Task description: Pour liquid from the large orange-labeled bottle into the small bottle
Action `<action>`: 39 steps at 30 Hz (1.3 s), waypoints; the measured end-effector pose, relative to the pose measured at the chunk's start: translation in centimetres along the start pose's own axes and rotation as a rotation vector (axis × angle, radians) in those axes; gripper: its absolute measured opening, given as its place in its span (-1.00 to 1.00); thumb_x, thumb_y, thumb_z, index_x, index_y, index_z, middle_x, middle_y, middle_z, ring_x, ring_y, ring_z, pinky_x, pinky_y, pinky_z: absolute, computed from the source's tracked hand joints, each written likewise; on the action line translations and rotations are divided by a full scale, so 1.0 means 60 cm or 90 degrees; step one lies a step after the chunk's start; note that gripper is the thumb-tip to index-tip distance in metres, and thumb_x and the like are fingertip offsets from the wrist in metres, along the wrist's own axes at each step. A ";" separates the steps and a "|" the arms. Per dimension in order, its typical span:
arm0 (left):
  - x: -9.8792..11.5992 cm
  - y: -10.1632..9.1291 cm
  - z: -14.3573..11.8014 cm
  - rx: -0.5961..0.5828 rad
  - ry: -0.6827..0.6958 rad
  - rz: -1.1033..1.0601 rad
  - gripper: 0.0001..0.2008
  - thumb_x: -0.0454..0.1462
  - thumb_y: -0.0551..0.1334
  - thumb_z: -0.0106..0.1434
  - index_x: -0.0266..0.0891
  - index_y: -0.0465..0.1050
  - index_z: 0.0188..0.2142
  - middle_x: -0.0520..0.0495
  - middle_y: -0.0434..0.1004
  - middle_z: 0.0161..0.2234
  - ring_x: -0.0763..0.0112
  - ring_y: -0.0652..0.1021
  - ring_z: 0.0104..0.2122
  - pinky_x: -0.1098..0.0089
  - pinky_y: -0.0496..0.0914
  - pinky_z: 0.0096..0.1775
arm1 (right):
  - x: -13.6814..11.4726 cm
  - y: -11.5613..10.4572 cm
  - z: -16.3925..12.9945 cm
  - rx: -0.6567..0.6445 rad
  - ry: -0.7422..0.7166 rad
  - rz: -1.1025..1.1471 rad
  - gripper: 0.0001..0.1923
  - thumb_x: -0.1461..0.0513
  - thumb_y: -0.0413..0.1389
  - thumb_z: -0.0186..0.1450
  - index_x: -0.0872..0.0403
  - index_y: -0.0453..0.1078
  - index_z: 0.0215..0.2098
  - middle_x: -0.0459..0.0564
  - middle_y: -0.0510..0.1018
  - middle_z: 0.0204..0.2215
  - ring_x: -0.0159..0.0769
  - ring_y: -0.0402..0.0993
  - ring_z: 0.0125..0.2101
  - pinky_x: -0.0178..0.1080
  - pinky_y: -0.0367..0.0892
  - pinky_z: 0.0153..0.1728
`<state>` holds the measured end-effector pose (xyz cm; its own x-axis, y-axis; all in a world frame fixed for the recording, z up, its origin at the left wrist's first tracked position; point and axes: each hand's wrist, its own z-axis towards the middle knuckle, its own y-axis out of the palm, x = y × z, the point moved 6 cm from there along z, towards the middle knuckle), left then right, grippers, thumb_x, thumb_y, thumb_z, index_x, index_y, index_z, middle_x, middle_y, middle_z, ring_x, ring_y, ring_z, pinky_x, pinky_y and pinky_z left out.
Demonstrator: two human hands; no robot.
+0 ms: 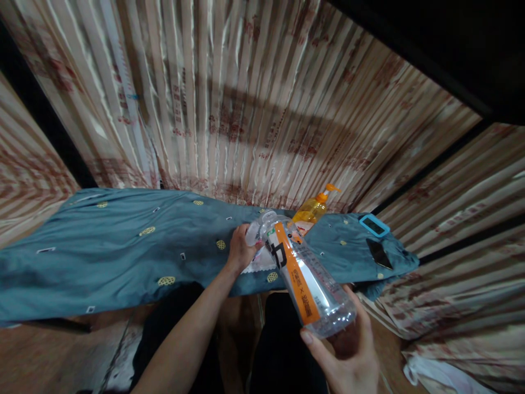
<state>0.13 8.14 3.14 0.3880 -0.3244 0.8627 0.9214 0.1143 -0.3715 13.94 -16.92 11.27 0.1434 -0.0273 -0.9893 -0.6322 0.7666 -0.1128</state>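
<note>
A large clear plastic bottle (305, 273) with an orange label lies tilted in front of me, its neck toward the upper left and its base toward me. My right hand (348, 350) is closed around the base, thumb on the near side. At the neck end, my left hand (241, 249) grips a small clear plastic container (253, 232), whose exact kind I cannot make out. The bottle's neck touches or overlaps this container; the contact is unclear. Beneath them shows a white packet (262, 261) with a frilly edge, partly hidden. Behind the large bottle stands a yellow pump bottle (308, 213) with an orange pump.
A blue-green patterned cloth (123, 241) covers the narrow table. At its right end lie a blue-framed object (374, 225) and a dark phone-like slab (379, 253). Pleated curtains (246, 109) and black poles (435, 169) surround the table. My legs are just below its front edge.
</note>
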 end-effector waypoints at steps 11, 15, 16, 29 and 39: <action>-0.002 0.001 0.002 0.001 0.014 -0.011 -0.61 -0.38 0.38 -0.04 -0.24 0.38 -0.19 -0.07 0.49 -0.24 0.21 0.52 -0.19 0.19 0.42 -0.11 | -0.008 0.002 -0.001 -0.025 0.012 0.001 0.13 0.00 0.42 -0.16 -0.04 0.05 0.30 0.10 0.36 0.17 -0.17 0.43 0.01 -0.18 0.38 -0.03; -0.003 0.002 0.003 0.006 0.012 -0.014 -0.62 -0.38 0.38 -0.04 -0.23 0.39 -0.19 -0.06 0.49 -0.25 0.21 0.52 -0.21 0.19 0.42 -0.12 | -0.006 0.002 0.001 -0.031 0.004 -0.002 0.12 0.00 0.42 -0.14 -0.06 0.05 0.30 0.10 0.37 0.16 -0.16 0.44 0.01 -0.16 0.37 -0.01; -0.003 0.002 0.003 0.007 0.011 -0.016 -0.62 -0.37 0.38 -0.04 -0.23 0.39 -0.19 -0.06 0.49 -0.25 0.21 0.52 -0.21 0.19 0.42 -0.13 | -0.005 0.001 0.001 -0.032 0.005 -0.001 0.11 0.00 0.42 -0.14 -0.06 0.05 0.30 0.10 0.37 0.16 -0.16 0.44 0.01 -0.15 0.37 0.00; -0.003 0.000 0.004 0.017 0.016 -0.034 -0.62 -0.37 0.37 -0.07 -0.21 0.40 -0.21 -0.04 0.49 -0.26 0.23 0.51 -0.21 0.21 0.42 -0.12 | 0.013 -0.011 0.011 -0.041 -0.041 -0.006 0.09 0.07 0.45 -0.15 -0.06 0.11 0.28 0.11 0.39 0.16 -0.18 0.51 -0.04 -0.21 0.47 -0.10; 0.002 0.000 0.003 0.001 0.018 -0.016 -0.65 -0.36 0.37 -0.04 -0.22 0.38 -0.22 -0.04 0.48 -0.27 0.21 0.50 -0.20 0.20 0.41 -0.14 | -0.018 0.002 -0.004 -0.037 -0.002 -0.007 0.09 0.01 0.42 -0.13 -0.02 0.08 0.29 0.12 0.35 0.19 -0.18 0.44 0.01 -0.18 0.40 -0.03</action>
<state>0.16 8.26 3.30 0.3644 -0.3540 0.8614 0.9307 0.1077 -0.3495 13.51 -16.95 12.27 0.1528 -0.0336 -0.9877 -0.6735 0.7279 -0.1289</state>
